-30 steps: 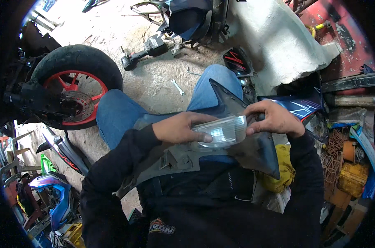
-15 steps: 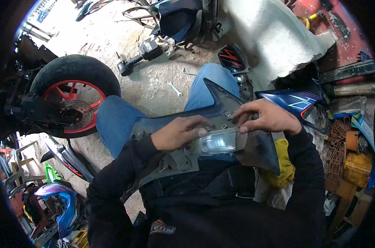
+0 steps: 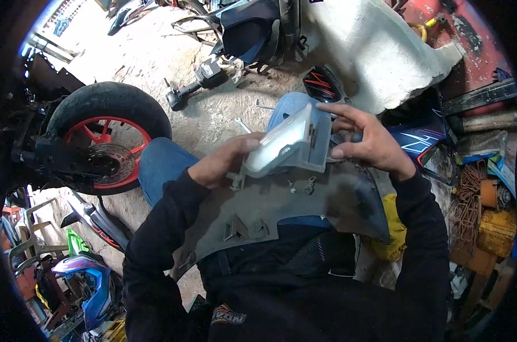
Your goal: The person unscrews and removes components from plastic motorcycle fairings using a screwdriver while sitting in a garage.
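The left hand [image 3: 221,161] grips the clear lens [image 3: 284,142] at its left end, thumb on the face; the right hand [image 3: 375,142] is spread wide at its right edge (I cannot tell if it touches); the lens, mid-frame, is now tipped up and higher, its side showing, opening the panel [image 3: 252,205] below to view; two fittings [image 3: 310,186] show there; the lens hides what lies behind it; beyond, wrench [image 3: 243,126] and drill [image 3: 191,88] lie upper centre, the wheel [image 3: 111,162] left.

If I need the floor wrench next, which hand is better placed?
Probably the left hand: the wrench lies just beyond it. The right hand is farther away, at the opposite end of the clear lamp.
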`<state>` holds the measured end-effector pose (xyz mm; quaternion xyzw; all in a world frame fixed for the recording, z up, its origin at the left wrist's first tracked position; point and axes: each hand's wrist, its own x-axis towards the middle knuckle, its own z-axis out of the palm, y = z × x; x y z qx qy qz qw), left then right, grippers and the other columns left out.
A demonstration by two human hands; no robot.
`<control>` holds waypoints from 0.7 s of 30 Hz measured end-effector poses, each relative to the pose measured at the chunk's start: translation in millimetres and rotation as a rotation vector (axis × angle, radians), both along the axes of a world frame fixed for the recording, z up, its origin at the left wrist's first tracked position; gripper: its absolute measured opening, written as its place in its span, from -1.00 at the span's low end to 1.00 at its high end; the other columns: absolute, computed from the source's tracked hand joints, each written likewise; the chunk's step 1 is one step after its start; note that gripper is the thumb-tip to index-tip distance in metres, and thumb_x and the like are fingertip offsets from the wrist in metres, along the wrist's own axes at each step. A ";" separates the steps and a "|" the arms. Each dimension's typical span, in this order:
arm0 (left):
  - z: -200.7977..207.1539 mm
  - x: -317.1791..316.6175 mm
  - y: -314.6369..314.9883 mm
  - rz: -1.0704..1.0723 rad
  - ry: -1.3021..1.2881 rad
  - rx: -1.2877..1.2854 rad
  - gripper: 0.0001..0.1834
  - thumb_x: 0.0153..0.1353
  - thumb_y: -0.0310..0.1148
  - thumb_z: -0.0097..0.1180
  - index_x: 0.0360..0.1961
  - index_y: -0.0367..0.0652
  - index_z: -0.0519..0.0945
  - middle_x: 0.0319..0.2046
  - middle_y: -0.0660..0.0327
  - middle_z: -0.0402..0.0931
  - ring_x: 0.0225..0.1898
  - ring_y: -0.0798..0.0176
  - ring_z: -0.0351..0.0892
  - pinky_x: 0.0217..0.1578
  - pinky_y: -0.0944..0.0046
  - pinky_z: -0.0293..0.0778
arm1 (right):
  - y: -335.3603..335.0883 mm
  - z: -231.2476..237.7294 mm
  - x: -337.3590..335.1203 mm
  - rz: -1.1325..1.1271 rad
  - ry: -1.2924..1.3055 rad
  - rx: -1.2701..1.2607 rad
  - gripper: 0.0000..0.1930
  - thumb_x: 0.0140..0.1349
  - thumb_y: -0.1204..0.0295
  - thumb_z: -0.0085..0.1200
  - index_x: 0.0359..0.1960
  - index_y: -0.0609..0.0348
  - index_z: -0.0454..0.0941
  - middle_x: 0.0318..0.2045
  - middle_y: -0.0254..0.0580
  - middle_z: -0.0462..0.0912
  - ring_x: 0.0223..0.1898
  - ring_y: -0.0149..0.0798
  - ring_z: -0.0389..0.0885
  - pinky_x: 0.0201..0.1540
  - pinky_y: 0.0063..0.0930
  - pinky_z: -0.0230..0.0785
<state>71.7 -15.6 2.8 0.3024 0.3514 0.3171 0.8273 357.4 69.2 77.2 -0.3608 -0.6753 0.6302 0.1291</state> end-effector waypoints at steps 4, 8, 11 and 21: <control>-13.0 -17.5 22.4 -0.097 -0.204 -0.138 -0.26 0.34 0.09 -0.08 0.35 -0.25 0.22 0.07 0.00 0.48 -0.09 0.19 0.59 -0.12 0.14 0.57 | 11.2 0.9 -10.1 -0.040 -0.005 0.051 -0.33 0.06 0.36 0.35 0.24 0.27 0.39 -0.10 -0.15 0.64 -0.02 -0.33 0.57 0.10 -0.42 0.37; -4.4 -19.1 16.1 -0.044 -0.551 -0.256 -0.31 0.40 0.01 -0.14 0.41 -0.19 0.13 0.18 -0.07 0.40 0.10 -0.01 0.54 0.08 -0.22 0.48 | 15.1 -4.0 -17.2 -0.084 -0.070 0.111 -0.48 0.18 0.25 0.29 0.10 0.29 0.50 -0.26 -0.17 0.68 -0.20 -0.41 0.59 -0.12 -0.51 0.41; -0.2 -21.0 23.0 0.002 -0.381 -0.080 -0.34 0.37 -0.11 -0.11 0.41 -0.18 0.13 0.24 -0.07 0.34 0.15 -0.03 0.49 0.08 -0.31 0.46 | 21.1 -7.1 -15.9 -0.144 -0.178 0.095 -0.53 0.23 0.13 0.24 -0.02 0.29 0.56 -0.31 -0.20 0.68 -0.32 -0.47 0.57 -0.30 -0.57 0.39; 5.4 -22.4 74.5 0.017 -0.175 -0.023 -0.41 0.26 -0.22 0.06 0.29 -0.23 0.35 0.02 0.05 0.55 0.01 -0.01 0.62 -0.04 -0.13 0.59 | 60.5 -25.8 -5.0 -0.033 -0.289 0.530 -0.70 0.14 0.36 0.30 -0.14 0.23 0.56 -0.45 -0.39 0.58 -0.37 -0.51 0.45 -0.23 -0.52 0.33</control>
